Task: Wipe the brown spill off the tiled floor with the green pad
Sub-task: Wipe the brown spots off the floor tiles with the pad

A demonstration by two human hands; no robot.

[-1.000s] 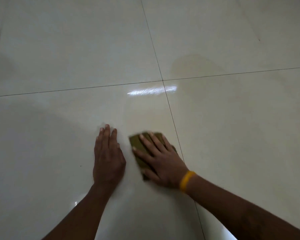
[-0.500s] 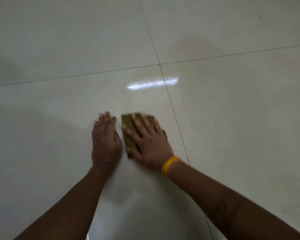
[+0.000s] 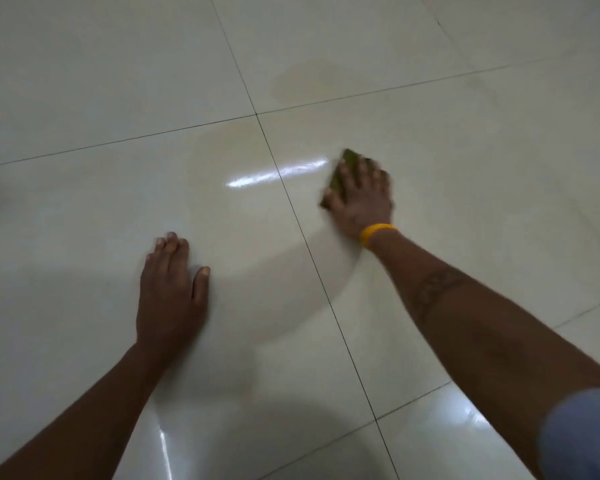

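Observation:
My right hand (image 3: 362, 197), with a yellow band at the wrist, presses flat on the green pad (image 3: 342, 174) on the tiled floor (image 3: 84, 98), just right of a grout line. Only the pad's far and left edges show past my fingers. My left hand (image 3: 170, 289) rests palm down on the tile to the left, fingers together, holding nothing. A faint brownish smear (image 3: 309, 81) lies on the tile beyond the pad. A wide damp film (image 3: 257, 265) spreads between my hands.
Glossy cream tiles with dark grout lines fill the view. A bright streak of reflected light (image 3: 278, 173) lies left of the pad. More glare (image 3: 461, 420) shows near the lower edge.
My right hand has slid the pad away to the right, across the grout line, so my two hands are now far apart. The left hand stays planted. The view has shifted.

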